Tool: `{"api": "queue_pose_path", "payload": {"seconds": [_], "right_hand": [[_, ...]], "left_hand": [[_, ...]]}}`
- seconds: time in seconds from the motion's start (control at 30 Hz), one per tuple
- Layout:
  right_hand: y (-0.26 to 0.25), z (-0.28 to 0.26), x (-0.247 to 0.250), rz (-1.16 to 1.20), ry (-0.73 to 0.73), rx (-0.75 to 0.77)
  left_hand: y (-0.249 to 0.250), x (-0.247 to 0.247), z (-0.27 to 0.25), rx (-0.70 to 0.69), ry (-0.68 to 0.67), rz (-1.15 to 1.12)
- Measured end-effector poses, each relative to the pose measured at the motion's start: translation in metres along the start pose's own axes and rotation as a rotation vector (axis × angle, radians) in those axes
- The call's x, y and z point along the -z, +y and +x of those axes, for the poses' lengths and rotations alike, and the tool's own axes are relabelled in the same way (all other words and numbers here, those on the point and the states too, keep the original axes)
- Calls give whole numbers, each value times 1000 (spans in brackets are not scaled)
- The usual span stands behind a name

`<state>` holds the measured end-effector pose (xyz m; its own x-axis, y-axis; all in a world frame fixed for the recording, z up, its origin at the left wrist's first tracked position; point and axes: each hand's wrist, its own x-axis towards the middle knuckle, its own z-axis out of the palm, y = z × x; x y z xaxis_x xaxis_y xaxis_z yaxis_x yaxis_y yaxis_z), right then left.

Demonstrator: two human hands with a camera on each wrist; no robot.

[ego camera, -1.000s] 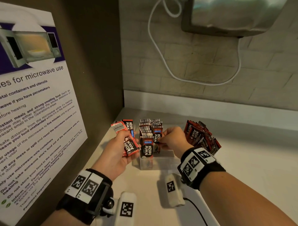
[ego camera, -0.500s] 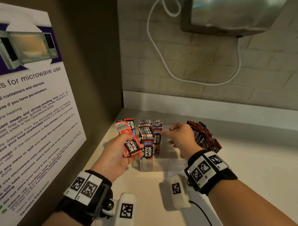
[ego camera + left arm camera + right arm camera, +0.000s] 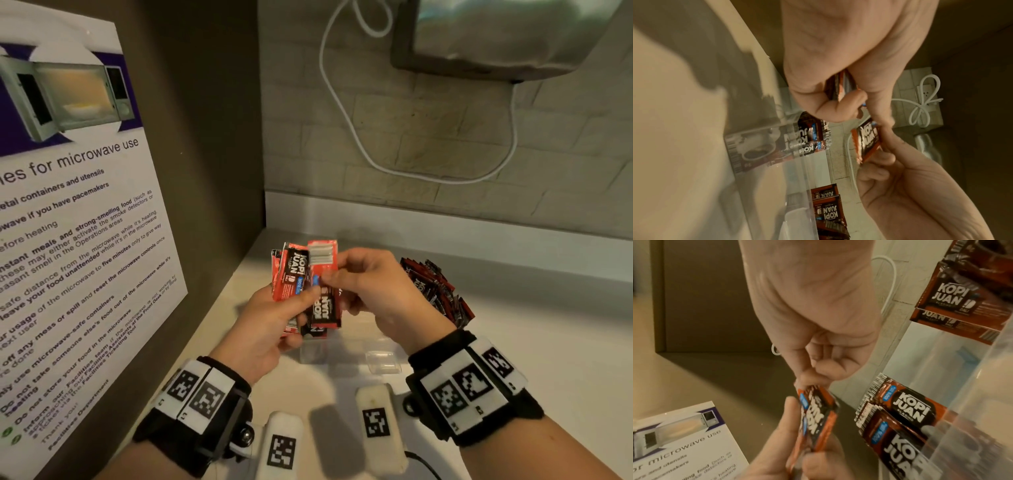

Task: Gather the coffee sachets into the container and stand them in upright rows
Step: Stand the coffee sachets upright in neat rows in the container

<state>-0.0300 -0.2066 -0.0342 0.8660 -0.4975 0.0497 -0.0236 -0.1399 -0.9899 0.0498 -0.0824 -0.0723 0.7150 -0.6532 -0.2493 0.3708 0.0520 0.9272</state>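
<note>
Red-and-black coffee sachets (image 3: 291, 274) fan from my left hand (image 3: 270, 329), thumb clamped across them, above the clear container (image 3: 382, 363). My right hand (image 3: 373, 291) pinches 1 sachet (image 3: 325, 305) from that fan. Only my wrist views show upright sachets (image 3: 906, 410) standing inside the container; the head view shows a loose heap (image 3: 435, 291) beside it.
</note>
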Motion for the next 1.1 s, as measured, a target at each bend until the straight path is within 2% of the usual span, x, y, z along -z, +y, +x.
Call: {"api": "queue_pose_path", "payload": {"seconds": [0.1,0.2,0.3,0.43,0.53,0.67,0.73,0.9,0.97,1.1], "right_hand": [[-1,2,6,89,81,163],[3,-1,2,122,56,307],[15,-5,-3,20,26,337],[22,-7,-2,-93,20,360],[18,-7,0,-40,115,269],[13,-6,-2,-186,5,93],[11,-4,1,-179,7,45],[15,12,29,-80,295,-75],[22,20,34,-82,351,-156],[37,30,28,-138,235,-338]], "left_hand": [[5,3,4,71,29,-144],[11,1,3,99,15,-242],[12,-2,2,64,-32,-279],[10,-4,3,41,41,-295],[11,-2,4,10,78,-298],[10,-4,4,-19,70,-233],[10,-5,5,-11,59,-241],[15,6,5,70,162,-339],[13,9,5,71,207,-330],[10,8,4,69,242,-301]]}}
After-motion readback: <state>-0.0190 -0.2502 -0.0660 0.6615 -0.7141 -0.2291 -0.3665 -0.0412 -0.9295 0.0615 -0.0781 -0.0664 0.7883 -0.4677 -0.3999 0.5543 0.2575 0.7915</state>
